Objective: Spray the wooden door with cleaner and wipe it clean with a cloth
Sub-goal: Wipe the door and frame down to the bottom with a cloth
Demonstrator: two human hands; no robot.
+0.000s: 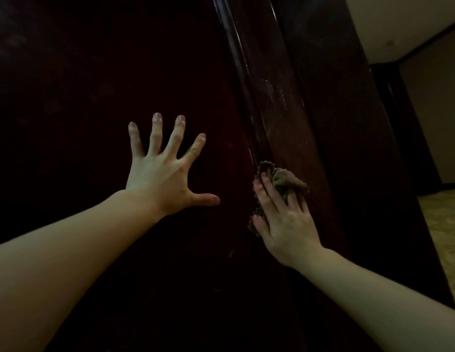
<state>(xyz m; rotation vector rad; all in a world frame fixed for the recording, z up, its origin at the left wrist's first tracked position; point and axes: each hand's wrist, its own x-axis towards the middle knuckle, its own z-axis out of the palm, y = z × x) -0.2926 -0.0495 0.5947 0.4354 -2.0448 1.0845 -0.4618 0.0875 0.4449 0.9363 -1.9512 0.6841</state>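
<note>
The dark wooden door (pixel 81 85) fills most of the view, very dim. My left hand (pixel 163 171) lies flat against it with fingers spread wide and straight. To its right, my right hand (pixel 282 219) presses a crumpled brown cloth (pixel 287 179) with a zigzag edge against a glossy vertical moulding (pixel 269 97) of the door. Its fingers lie over the cloth, slightly bent, and part of the cloth sticks out above and left of them. Small wet specks glint on the moulding above the cloth. No spray bottle is in view.
Right of the door's dark frame (pixel 353 123) a pale wall (pixel 399 24) and a dim side passage (pixel 435 118) show. A patterned light floor (pixel 445 229) lies at the lower right.
</note>
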